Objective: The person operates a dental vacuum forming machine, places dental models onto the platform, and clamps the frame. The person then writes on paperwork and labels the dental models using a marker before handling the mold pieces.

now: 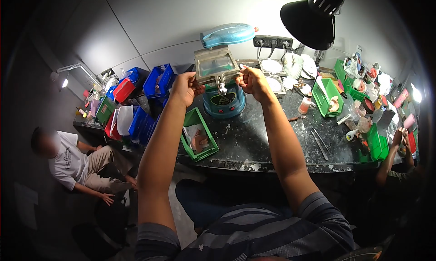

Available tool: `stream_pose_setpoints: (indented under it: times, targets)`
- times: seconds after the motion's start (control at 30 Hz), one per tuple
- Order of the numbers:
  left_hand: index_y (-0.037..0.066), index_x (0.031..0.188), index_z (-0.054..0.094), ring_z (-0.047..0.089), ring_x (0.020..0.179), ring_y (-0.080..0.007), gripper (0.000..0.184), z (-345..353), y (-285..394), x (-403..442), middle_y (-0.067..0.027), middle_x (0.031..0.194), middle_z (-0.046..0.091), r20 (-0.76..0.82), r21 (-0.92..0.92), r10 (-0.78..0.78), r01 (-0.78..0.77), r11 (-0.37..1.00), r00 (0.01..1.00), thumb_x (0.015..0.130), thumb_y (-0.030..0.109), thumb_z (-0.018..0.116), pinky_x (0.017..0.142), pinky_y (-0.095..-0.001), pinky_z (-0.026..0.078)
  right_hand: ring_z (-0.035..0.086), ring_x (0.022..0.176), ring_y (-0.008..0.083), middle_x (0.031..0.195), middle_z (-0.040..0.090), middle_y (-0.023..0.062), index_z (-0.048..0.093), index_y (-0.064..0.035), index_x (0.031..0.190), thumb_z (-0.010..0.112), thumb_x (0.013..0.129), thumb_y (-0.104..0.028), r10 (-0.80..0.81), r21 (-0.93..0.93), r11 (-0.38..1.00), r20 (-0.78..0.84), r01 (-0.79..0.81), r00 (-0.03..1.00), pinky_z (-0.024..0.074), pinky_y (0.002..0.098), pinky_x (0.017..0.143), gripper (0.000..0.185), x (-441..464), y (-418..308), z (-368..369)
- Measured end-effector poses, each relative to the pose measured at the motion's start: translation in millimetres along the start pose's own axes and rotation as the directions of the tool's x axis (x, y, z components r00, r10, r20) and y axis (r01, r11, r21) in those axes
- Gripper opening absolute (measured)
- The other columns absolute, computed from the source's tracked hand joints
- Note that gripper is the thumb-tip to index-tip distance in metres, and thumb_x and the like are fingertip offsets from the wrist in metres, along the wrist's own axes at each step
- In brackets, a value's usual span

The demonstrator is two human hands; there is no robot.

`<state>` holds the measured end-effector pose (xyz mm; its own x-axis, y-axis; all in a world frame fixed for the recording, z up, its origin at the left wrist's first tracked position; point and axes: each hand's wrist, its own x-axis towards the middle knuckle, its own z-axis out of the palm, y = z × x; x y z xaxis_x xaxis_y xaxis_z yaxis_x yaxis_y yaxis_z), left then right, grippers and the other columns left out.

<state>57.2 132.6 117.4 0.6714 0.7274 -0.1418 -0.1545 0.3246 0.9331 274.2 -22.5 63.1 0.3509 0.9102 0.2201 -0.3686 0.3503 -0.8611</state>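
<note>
From far off, I pinch the metal frame [218, 76] with my left fingers [196, 87] and right fingers [243, 77]. A blue machine [222, 103] and green box [207, 154] sit on the counter [272, 140].

Lettering on the label [222, 100] of a blue machine [240, 107] is too small to read from where I stand, while a metal frame [213, 76] hides the machine's middle. A black lamp [306, 22] on the far side is cut off at its top. At right, darkness swallows much of a co-worker [391, 159]. At left, the print on the shirt [69, 157] of a seated person [86, 168] is illegible; contents of a blue bin [156, 95] are indistinct.
</note>
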Motion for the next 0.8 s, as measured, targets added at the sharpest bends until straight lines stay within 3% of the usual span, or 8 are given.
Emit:
stream_pose_setpoints:
  times: [0.03, 0.13, 0.23, 0.37, 0.57, 0.63, 0.73, 0.8]
  targets:
    - [0.006, 0.08, 0.058, 0.066, 0.071, -0.0276, 0.016, -3, -1, -1, -0.0102, 0.078, 0.064, 0.02, -0.106, -0.007, 0.009, 0.994, 1.0, 0.09, 0.018, 0.061, 0.073, -0.0406, 0.056, 0.044, 0.044, 0.0059, 0.064, 0.062, 0.003, 0.066, 0.0017, 0.087, 0.055, 0.096, -0.025, -0.031, -0.029, 0.999, 0.004, 0.031, 1.0, 0.0269, 0.0227, 0.038, 0.03, 0, 2, -1]
    - [0.006, 0.077, 0.055, 0.067, 0.075, -0.0312, 0.013, -2, -7, -3, -0.0163, 0.083, 0.067, -0.003, -0.15, 0.008, -0.009, 0.989, 1.0, 0.088, 0.013, 0.055, 0.078, -0.0432, 0.057, 0.045, 0.045, 0.0056, 0.066, 0.064, 0.0027, 0.068, 0.0024, 0.085, 0.058, 0.095, -0.019, -0.034, -0.122, 0.992, 0.022, 0.036, 0.999, 0.0282, 0.0217, 0.039, 0.026, -3, -1, 1]
    - [0.004, 0.079, 0.057, 0.069, 0.079, -0.0321, 0.011, -2, -11, -7, -0.0185, 0.087, 0.069, 0.028, -0.097, 0.099, -0.096, 0.991, 0.995, 0.087, 0.011, 0.055, 0.08, -0.0454, 0.058, 0.046, 0.046, 0.0048, 0.067, 0.064, 0.0023, 0.069, 0.0017, 0.086, 0.061, 0.096, -0.016, -0.05, -0.134, 0.99, -0.071, 0.04, 0.996, 0.0291, 0.0209, 0.039, 0.022, -5, -2, 8]
    - [0.001, 0.084, 0.061, 0.07, 0.08, -0.0304, 0.011, -2, -10, -12, -0.0175, 0.087, 0.069, 0.074, -0.081, 0.125, -0.119, 0.99, 0.989, 0.088, 0.01, 0.056, 0.08, -0.0454, 0.058, 0.047, 0.047, 0.0039, 0.068, 0.065, 0.0025, 0.07, 0.0005, 0.088, 0.062, 0.096, -0.015, -0.02, -0.155, 0.988, -0.085, 0.006, 0.996, 0.0302, 0.0201, 0.04, 0.02, -4, -2, 8]
    - [0.003, 0.091, 0.064, 0.068, 0.077, -0.0247, 0.019, 1, -10, -7, -0.0123, 0.085, 0.068, 0.073, -0.045, 0.117, -0.114, 0.992, 0.99, 0.097, 0.021, 0.063, 0.076, -0.0389, 0.058, 0.046, 0.045, 0.0047, 0.066, 0.065, 0.0028, 0.071, 0.0002, 0.087, 0.062, 0.097, -0.018, 0.014, -0.163, 0.986, -0.109, -0.032, 0.994, 0.0301, 0.0212, 0.039, 0.022, -10, -4, 10]
    - [-0.004, 0.102, 0.065, 0.069, 0.075, -0.0242, 0.028, -1, -12, -3, -0.0139, 0.087, 0.068, 0.066, -0.007, 0.122, -0.122, 0.993, 0.99, 0.097, 0.024, 0.066, 0.071, -0.0385, 0.058, 0.045, 0.044, 0.005, 0.065, 0.065, 0.003, 0.072, 0.0003, 0.087, 0.063, 0.097, -0.02, 0.031, -0.191, 0.98, -0.138, -0.057, 0.99, 0.03, 0.0216, 0.039, 0.024, -21, -11, 22]
    - [-0.005, 0.101, 0.065, 0.068, 0.073, -0.0241, 0.026, 2, -11, -6, -0.014, 0.087, 0.068, 0.046, -0.008, 0.127, -0.127, 0.992, 0.991, 0.096, 0.02, 0.068, 0.068, -0.0388, 0.059, 0.043, 0.043, 0.0049, 0.058, 0.06, 0.0018, 0.07, -0.0013, 0.074, 0.063, 0.099, -0.036, -0.047, -0.48, 0.875, -0.207, -0.06, 0.977, 0.027, 0.021, 0.04, 0.044, -42, -19, 50]
    - [-0.006, 0.101, 0.065, 0.068, 0.072, -0.024, 0.027, 0, -11, -3, -0.0142, 0.087, 0.068, 0.056, -0.015, 0.125, -0.125, 0.992, 0.991, 0.096, 0.021, 0.068, 0.068, -0.0386, 0.059, 0.052, 0.047, 0.0115, 0.055, 0.059, 0.0053, 0.066, 0.0016, 0.065, 0.07, 0.093, -0.051, -0.187, -0.775, 0.632, -0.126, 0.021, 0.974, 0.0408, 0.03, 0.046, 0.06, -45, -14, 63]
